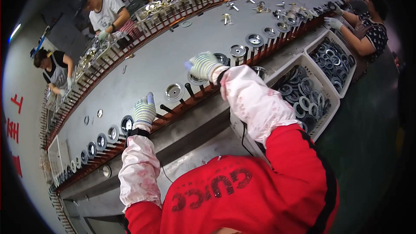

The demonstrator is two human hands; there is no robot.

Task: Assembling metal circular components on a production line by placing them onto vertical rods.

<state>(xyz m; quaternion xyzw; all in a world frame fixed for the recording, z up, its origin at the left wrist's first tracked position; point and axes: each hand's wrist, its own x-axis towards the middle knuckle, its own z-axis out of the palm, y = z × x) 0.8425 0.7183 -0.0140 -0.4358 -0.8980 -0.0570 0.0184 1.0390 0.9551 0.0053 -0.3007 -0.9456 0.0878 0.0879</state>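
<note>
Head view: two gloved hands, left (143,112) and right (203,64), two white bins (323,123).

A long grey worktable (173,56) is seen stretching past the hands, edged by a brown rail of black pegs (190,99). To the right of the hands, white bins (323,82) are set beside a dark green floor (368,138). Beyond the table, a pale floor (26,78) is lit by a bright strip (14,31).
</note>
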